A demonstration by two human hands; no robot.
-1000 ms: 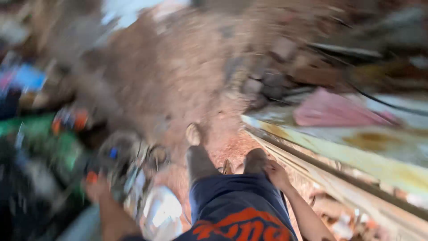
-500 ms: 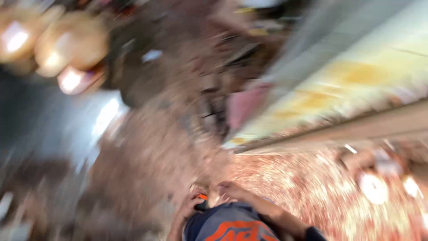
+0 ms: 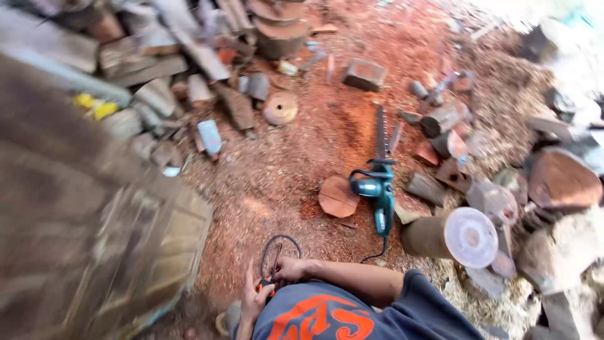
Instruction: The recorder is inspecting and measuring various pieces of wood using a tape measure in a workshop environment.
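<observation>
Just below the teal electric chainsaw (image 3: 379,189) on sawdust, my left hand (image 3: 253,300) and right hand (image 3: 288,269) pinch its limp black cord (image 3: 280,244) at the orange plug, light and floppy, best gripped there.

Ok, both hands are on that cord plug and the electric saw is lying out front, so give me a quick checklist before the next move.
1. Left hand on the orange plug: ok, fingers touch it.
2. Right hand on the black cord: ok, at the loop's base.
3. Plug joined or apart: cannot tell, the hands cover it.
4. Teal chainsaw untouched: ok, it lies flat on the sawdust ground, bar pointing away.
5. Saw's cord free: cannot tell, it runs toward the person.
6. Footing near the saw: not ok, a cut log and wood scraps crowd it.
</observation>
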